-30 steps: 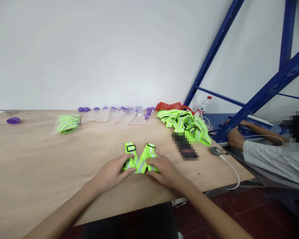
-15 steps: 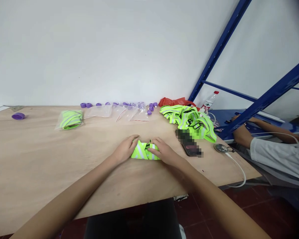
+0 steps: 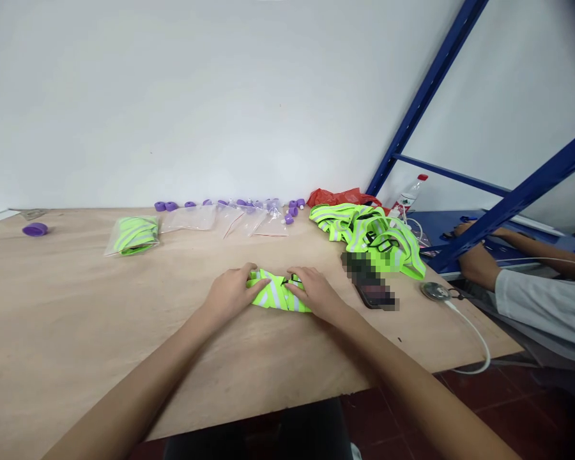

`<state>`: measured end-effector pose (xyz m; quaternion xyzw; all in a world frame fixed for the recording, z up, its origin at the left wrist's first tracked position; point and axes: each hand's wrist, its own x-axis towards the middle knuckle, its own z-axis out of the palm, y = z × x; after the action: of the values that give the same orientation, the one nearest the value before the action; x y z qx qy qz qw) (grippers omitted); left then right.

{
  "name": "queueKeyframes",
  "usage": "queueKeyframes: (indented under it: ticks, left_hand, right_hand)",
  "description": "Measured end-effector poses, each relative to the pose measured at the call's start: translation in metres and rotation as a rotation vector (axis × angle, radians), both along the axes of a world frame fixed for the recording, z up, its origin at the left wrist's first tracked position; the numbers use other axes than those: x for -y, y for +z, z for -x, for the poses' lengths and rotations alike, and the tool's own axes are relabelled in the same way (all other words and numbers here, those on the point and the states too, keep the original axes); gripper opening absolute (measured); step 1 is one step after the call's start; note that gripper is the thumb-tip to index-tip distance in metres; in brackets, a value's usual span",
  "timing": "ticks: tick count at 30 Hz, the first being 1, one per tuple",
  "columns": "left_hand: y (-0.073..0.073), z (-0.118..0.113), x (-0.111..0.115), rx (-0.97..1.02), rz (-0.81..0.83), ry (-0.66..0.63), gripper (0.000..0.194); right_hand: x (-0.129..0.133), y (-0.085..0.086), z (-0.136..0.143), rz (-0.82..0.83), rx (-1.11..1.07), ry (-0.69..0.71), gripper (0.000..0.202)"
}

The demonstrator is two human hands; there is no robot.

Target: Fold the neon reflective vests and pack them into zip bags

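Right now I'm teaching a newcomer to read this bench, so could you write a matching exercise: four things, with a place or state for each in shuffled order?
1. Folded green strap
2. Red plastic
3. Green bundle at left
4. Round device

A. Joined to a white cable
B. Inside a clear bag
C. Between left hand and right hand
D. Behind the loose green pile

Pairs: 1-C, 2-D, 3-B, 4-A

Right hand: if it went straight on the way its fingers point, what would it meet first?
First the folded strap under its fingertips; beyond that, probably the left hand, though one view leaves their depth unclear.
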<state>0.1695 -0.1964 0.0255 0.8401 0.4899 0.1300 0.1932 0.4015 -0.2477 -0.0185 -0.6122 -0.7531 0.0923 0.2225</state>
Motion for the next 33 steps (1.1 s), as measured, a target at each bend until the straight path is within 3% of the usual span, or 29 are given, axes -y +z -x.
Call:
queueKeyframes:
  ticks: [6,11,18,23,29,33]
  left_hand:
    - [-0.015,-0.007,-0.003,0.282,0.113,0.044,0.050]
    - [-0.028,-0.007,-0.008,0.645,0.310,0.078,0.048]
    - [-0.038,-0.004,-0.021,0.913,0.531,0.140,0.059]
    - [-0.037,-0.001,-0.025,1.041,0.643,0.166,0.065]
    - [-0.035,-0.003,-0.018,1.079,0.493,0.191,0.053]
    - [-0.035,-0.003,-0.014,1.075,0.391,0.177,0.046]
  right_hand:
    - [-0.002,-0.012,0.001,-0.158,-0.102,0.056,0.027]
    - [-0.004,-0.016,0.007,-0.211,-0.167,0.073,0.026]
    - [-0.011,-0.023,0.019,-0.342,-0.220,0.106,0.021]
    - [-0.017,-0.023,0.029,-0.360,-0.259,0.124,0.020]
    - [-0.021,-0.017,0.045,-0.268,-0.451,0.082,0.027]
    - [-0.023,-0.010,0.057,-0.154,-0.837,0.027,0.031]
